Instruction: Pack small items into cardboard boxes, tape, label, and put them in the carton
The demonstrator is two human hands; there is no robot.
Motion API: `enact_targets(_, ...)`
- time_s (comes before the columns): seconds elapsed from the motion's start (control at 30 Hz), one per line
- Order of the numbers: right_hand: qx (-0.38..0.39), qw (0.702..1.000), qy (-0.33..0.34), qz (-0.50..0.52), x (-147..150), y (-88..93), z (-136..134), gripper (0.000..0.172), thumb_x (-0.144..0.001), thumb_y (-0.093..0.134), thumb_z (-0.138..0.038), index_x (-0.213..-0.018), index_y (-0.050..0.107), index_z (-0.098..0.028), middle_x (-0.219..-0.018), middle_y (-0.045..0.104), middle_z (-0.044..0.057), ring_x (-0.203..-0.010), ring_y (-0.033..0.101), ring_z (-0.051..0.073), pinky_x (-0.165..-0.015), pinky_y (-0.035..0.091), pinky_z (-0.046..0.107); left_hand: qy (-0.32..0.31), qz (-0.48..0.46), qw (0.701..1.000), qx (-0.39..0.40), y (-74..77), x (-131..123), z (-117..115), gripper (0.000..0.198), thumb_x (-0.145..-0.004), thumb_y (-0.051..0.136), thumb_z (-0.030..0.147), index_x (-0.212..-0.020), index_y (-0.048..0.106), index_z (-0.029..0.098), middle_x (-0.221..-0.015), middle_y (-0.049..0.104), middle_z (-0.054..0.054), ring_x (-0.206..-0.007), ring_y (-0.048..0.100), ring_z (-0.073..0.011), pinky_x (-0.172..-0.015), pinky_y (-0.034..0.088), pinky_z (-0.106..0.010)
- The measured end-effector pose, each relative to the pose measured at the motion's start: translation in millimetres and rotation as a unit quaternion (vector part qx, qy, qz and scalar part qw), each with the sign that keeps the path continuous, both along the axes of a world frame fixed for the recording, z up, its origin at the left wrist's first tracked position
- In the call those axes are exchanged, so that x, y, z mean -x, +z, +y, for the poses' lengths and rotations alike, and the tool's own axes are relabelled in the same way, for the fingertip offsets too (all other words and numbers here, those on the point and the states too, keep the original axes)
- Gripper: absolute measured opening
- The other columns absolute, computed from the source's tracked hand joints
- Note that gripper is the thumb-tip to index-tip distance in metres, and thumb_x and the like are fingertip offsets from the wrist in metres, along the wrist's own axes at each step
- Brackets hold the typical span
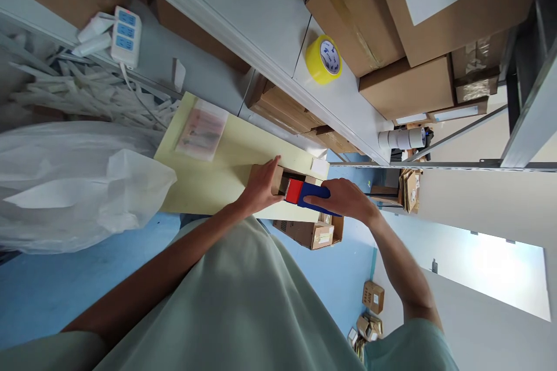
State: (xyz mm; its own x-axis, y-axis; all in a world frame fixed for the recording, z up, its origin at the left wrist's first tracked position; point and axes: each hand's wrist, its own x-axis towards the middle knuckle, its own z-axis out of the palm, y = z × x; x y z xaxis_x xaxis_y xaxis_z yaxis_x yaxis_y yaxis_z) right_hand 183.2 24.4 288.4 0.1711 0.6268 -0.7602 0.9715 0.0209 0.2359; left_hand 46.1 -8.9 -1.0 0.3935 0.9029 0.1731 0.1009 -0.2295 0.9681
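Note:
My left hand [260, 186] is closed around the near end of a small brown cardboard box [277, 181], which shows a dark opening. Gripped in my right hand [346, 200] is a blue object with a red end [312, 192]; its exact kind is unclear. The red end meets the box's opening, though whether it goes inside cannot be made out. Both hands are above a pale yellow tabletop [235, 182]. A flat pink-and-white packet [203, 130] lies on the tabletop left of my hands.
A grey shelf [265, 11] bears large cartons [357, 17], a yellow tape roll [323, 59] and white rolls [401, 138]. A power strip [126, 37] is at upper left, above a big translucent bag [82, 185]. Below the table's edge, an open carton [315, 235] stands on the blue floor.

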Motion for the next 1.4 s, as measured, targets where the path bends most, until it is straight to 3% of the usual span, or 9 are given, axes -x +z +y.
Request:
enact_targets(0.13, 0.001, 1.000, 0.011, -0.007, 4, 0.9, 0, 0.069, -0.096, 0.052, -0.089, -0.091, 0.074, -0.024, -0.088, 0.078, 0.008, -0.080, 0.072, 0.025, -0.065, 0.039, 0.031, -0.042, 0.000, 0.998, -0.045, 8.1, -1, 13, 0.120, -0.084, 0.081, 0.023, -0.177, 0.006, 0.024, -0.160, 0.059, -0.016, -0.155, 0.047, -0.0376, -0.127, 0.039, -0.057)
enact_targets(0.33, -0.002, 0.999, 0.034, -0.012, 12, -2.3, 2, 0.071, -0.096, 0.051, -0.090, -0.095, 0.075, -0.023, -0.091, 0.079, 0.010, -0.085, 0.073, 0.027, -0.066, 0.039, 0.031, -0.018, 0.029, 0.999, -0.043, 0.7, -5, 7, 0.109, -0.082, 0.066, 0.006, -0.177, 0.015, 0.023, -0.142, 0.071, -0.013, -0.140, 0.058, -0.0354, -0.121, 0.045, -0.057)
enact_targets(0.67, 0.001, 0.998, 0.052, -0.020, 11, -1.1, 4, 0.075, -0.097, 0.048, -0.090, -0.094, 0.076, -0.021, -0.089, 0.078, 0.013, -0.085, 0.074, 0.029, -0.068, 0.042, 0.032, 0.032, 0.078, 0.996, 0.012, -10.2, -18, 10, 0.095, -0.086, 0.065, 0.012, -0.174, 0.029, 0.019, -0.128, 0.075, -0.014, -0.123, 0.064, -0.0378, -0.115, 0.046, -0.056)
enact_targets(0.87, -0.012, 0.999, 0.032, -0.030, -18, -2.9, -7, 0.075, -0.096, 0.049, -0.091, -0.088, 0.074, -0.021, -0.087, 0.078, 0.013, -0.083, 0.073, 0.029, -0.065, 0.040, 0.032, 0.018, 0.082, 0.996, 0.011, -18.3, -27, 13, 0.099, -0.089, 0.070, 0.019, -0.175, 0.021, 0.018, -0.124, 0.074, -0.014, -0.116, 0.063, -0.0364, -0.111, 0.049, -0.054)
enact_targets(1.13, -0.002, 1.000, -0.031, -0.002, -77, -35.1, -18, 0.077, -0.094, 0.049, -0.093, -0.080, 0.070, -0.021, -0.081, 0.076, 0.010, -0.078, 0.072, 0.024, -0.064, 0.039, 0.030, -0.016, 0.090, 0.996, -0.007, -27.6, -21, 12, 0.102, -0.092, 0.068, 0.015, -0.177, 0.012, 0.021, -0.129, 0.071, -0.013, -0.122, 0.060, -0.0349, -0.114, 0.048, -0.056)
enact_targets(1.4, -0.003, 0.998, -0.045, 0.046, -120, -76.6, -21, 0.078, -0.093, 0.055, -0.091, -0.098, 0.077, -0.016, -0.095, 0.081, 0.015, -0.089, 0.077, 0.026, -0.067, 0.044, 0.029, -0.066, 0.098, 0.993, 0.008, -33.5, -4, 20, 0.101, -0.091, 0.071, 0.017, -0.176, 0.018, 0.030, -0.145, 0.068, -0.011, -0.129, 0.060, -0.0297, -0.110, 0.056, -0.048)
